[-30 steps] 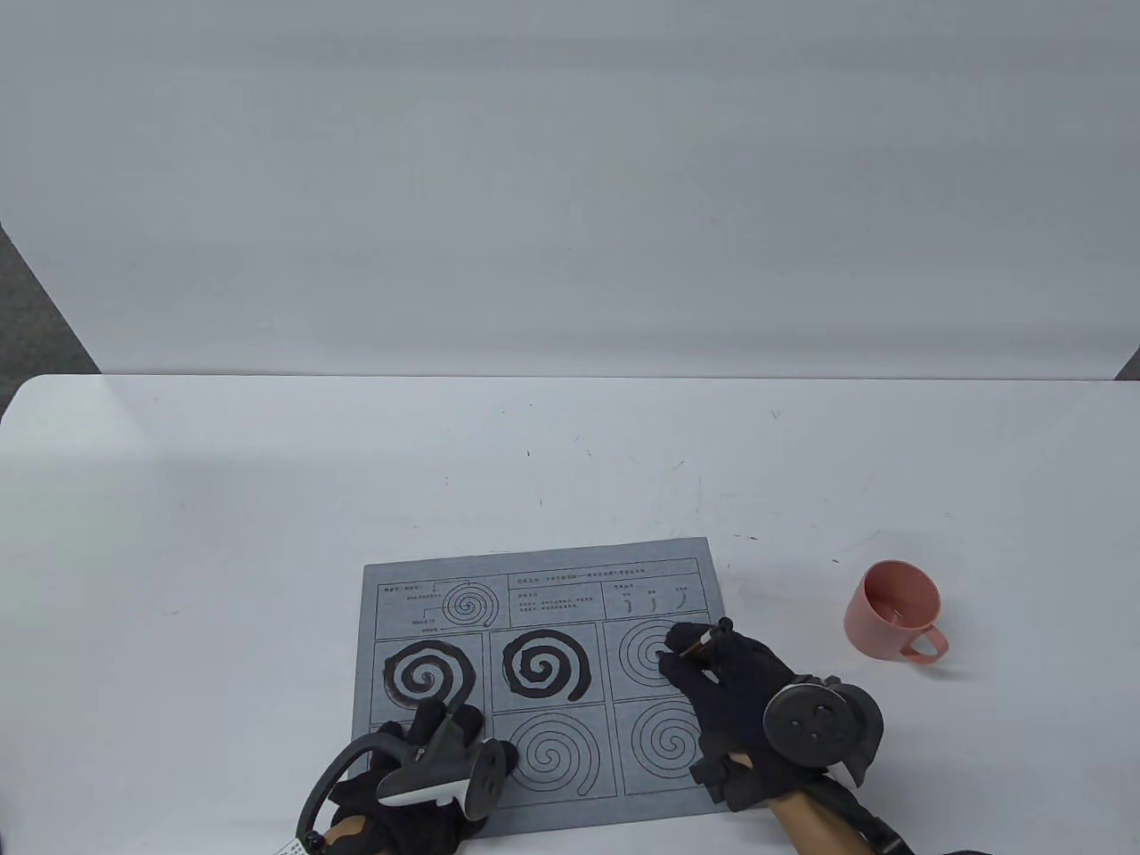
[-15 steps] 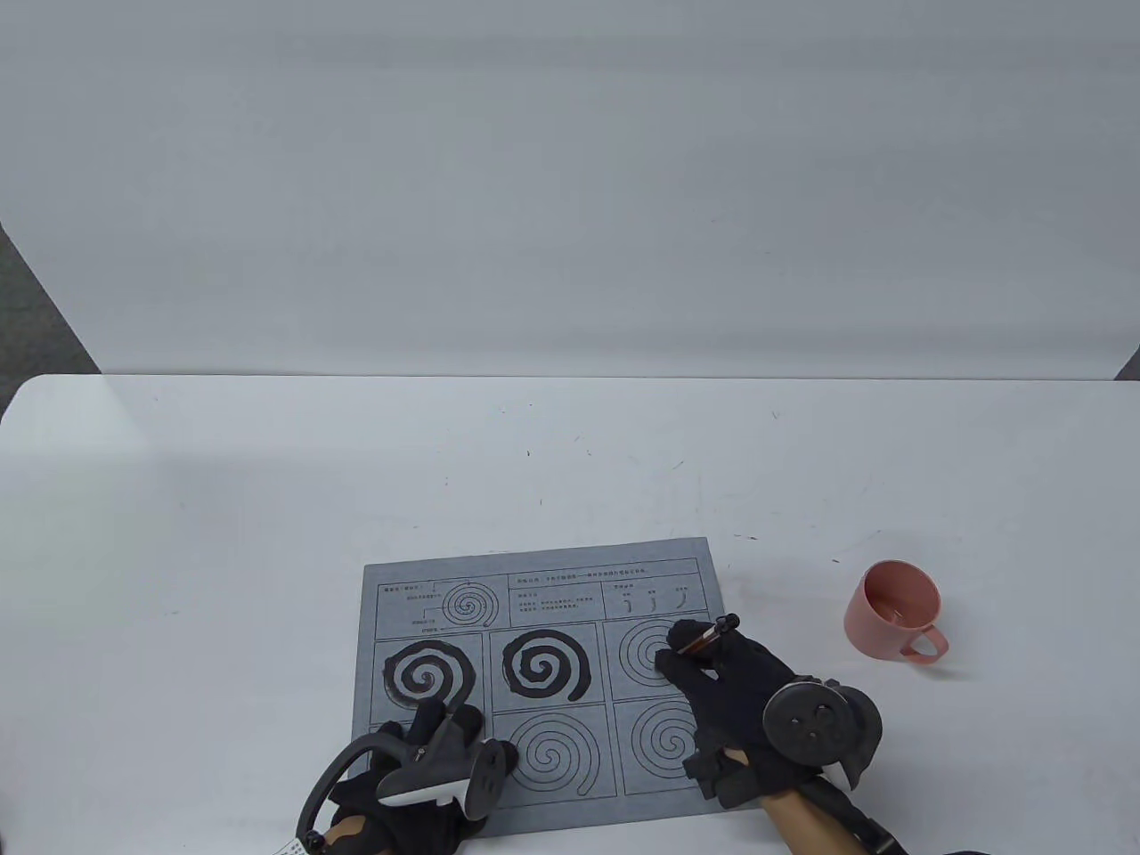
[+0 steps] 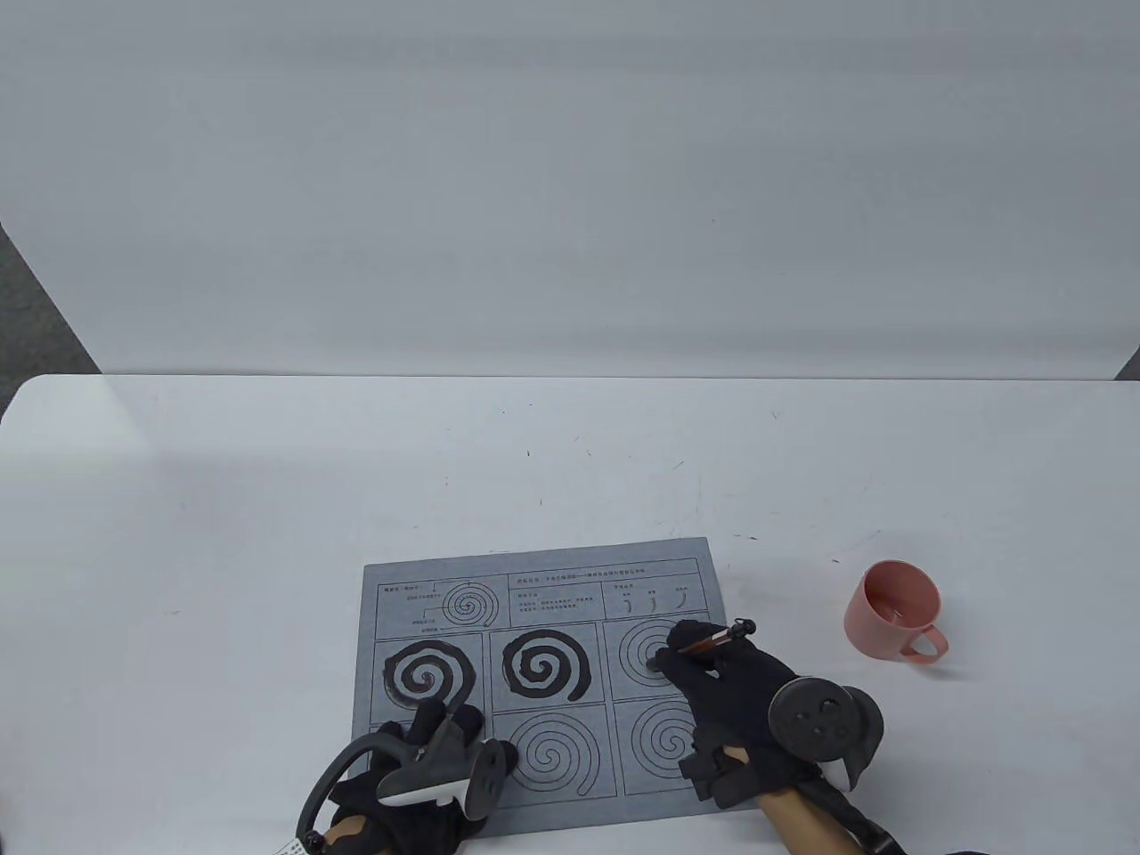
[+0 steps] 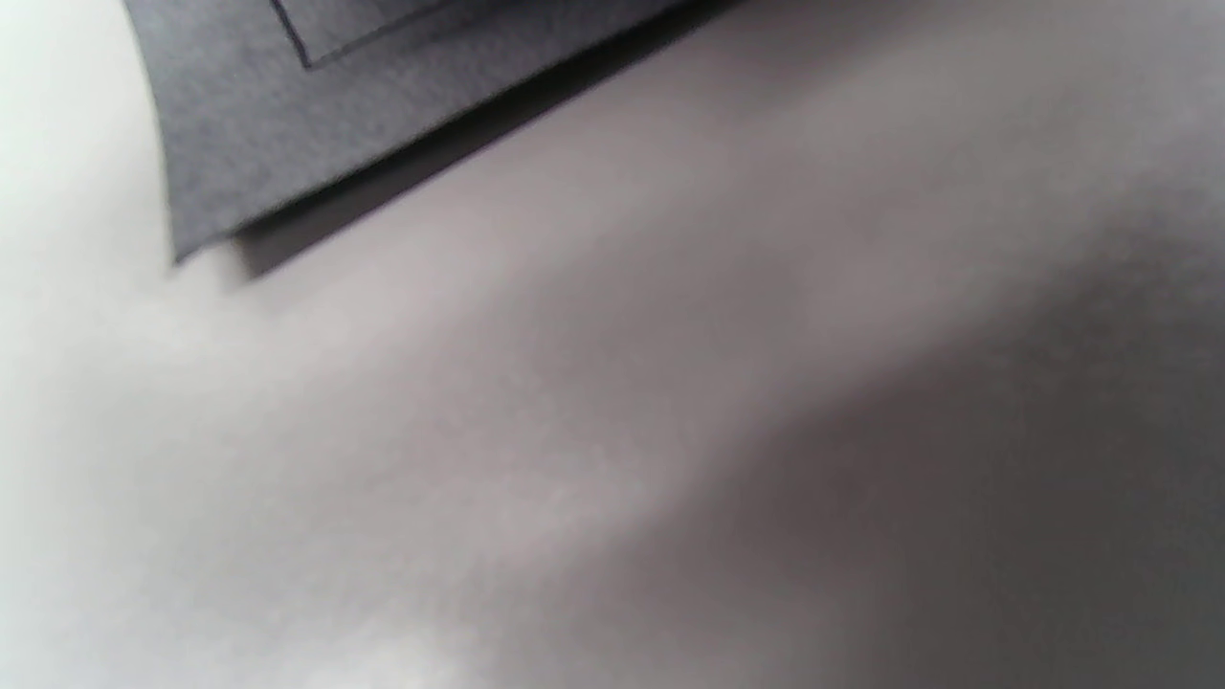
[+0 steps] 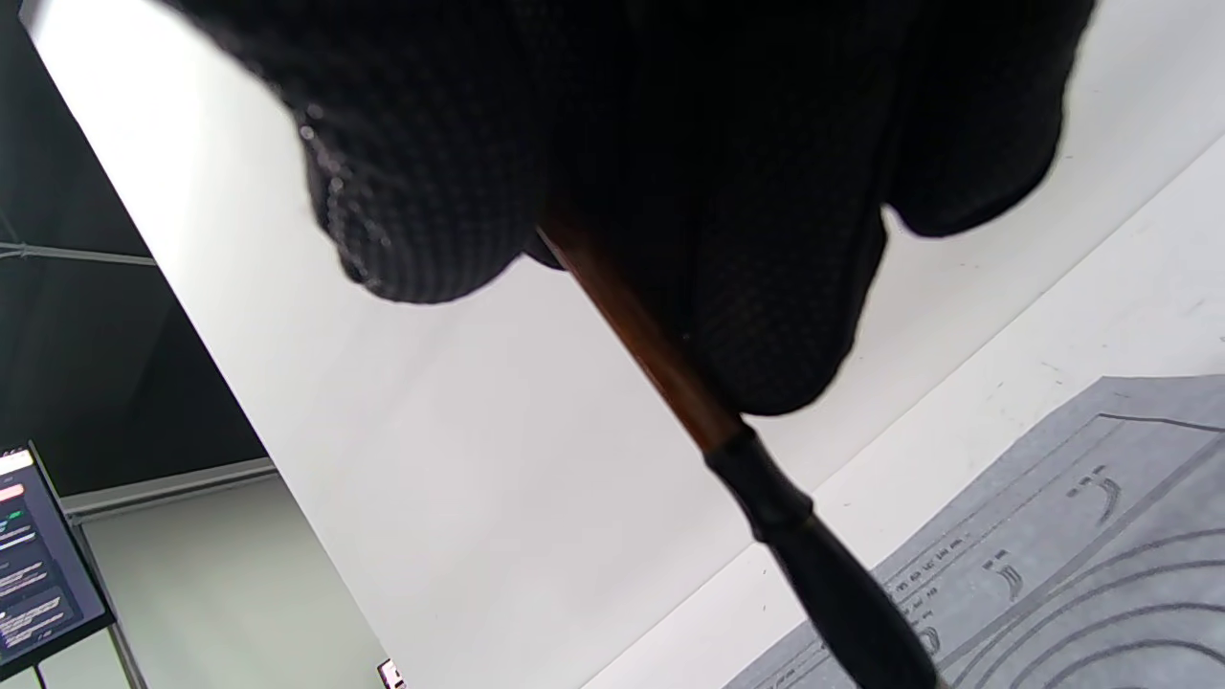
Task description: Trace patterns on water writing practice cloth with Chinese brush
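Grey spiral-printed cloth (image 3: 543, 677), pink cup (image 3: 893, 621)

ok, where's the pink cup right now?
Table view: the pink cup stands upright on the white table, off the right edge of the grey practice cloth, beyond the right hand.

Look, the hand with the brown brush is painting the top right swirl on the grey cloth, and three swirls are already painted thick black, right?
Not quite. Only two swirls are painted thick black: the top-left swirl and the top-middle swirl. The table view shows it. The rest holds: the right hand holds the brown wooden brush at the top-right swirl on the grey water-writing cloth.
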Tool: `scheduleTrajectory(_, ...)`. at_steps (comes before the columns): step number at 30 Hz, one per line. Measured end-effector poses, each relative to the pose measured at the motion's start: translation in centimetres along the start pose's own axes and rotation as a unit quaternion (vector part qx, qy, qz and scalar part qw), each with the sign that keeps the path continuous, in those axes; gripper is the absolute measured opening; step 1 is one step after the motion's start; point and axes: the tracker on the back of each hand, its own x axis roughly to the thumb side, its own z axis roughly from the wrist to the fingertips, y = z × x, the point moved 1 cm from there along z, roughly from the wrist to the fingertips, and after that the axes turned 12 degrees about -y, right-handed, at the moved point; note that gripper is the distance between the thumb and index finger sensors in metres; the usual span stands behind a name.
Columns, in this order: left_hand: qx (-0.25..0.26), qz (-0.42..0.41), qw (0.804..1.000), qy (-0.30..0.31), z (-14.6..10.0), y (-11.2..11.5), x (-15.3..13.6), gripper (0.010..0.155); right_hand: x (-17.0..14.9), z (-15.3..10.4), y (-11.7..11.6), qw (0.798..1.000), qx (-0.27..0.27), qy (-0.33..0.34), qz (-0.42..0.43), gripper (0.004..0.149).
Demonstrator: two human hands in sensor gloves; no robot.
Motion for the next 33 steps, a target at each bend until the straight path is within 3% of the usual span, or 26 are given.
scheduleTrajectory(33, -0.001, 0.0, 1.0, 0.0, 0.04, 0.09, 0.07, 0.074, -0.45, -0.01, -0.2, 1.0, 0.0, -0.023, 0.015, 0.038)
